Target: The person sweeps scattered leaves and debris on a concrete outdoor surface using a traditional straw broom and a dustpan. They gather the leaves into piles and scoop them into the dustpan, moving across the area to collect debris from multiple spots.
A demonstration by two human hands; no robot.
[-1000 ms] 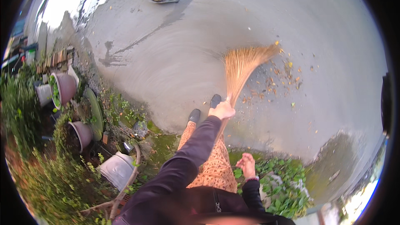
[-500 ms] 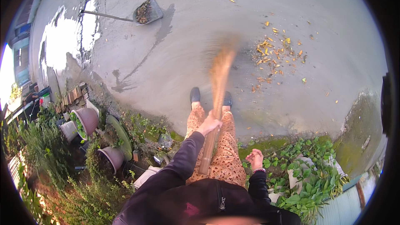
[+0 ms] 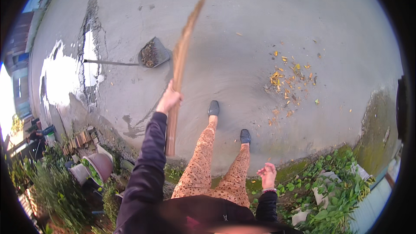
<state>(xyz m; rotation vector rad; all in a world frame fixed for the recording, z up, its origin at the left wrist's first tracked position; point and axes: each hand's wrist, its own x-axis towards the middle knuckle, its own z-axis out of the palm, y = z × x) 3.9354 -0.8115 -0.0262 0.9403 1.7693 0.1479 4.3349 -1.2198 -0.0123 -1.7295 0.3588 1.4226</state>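
My left hand (image 3: 169, 98) is wrapped round the handle of a straw broom (image 3: 183, 50). The broom slants away from me, its narrow brush end far up and its handle's butt end towards my left hip. My right hand (image 3: 268, 176) hangs beside my right thigh, loosely bent, its fingers a little apart with nothing in them. Further right on the concrete lies a scattered pile of yellow and brown leaves (image 3: 286, 79). Left of the broom rests a long-handled dustpan (image 3: 158, 53) with dark debris in it.
Potted plants, including a pink pot (image 3: 102, 165), and stacked bricks (image 3: 80, 141) line the near left. Leafy green plants (image 3: 320, 195) grow along the near right edge. A wet, shiny puddle (image 3: 65, 76) and a crack mark the concrete at left.
My left hand has swung the broom left and outward, from in front of my legs to near the dustpan. My left foot has stepped forward. My right hand stays low at my side.
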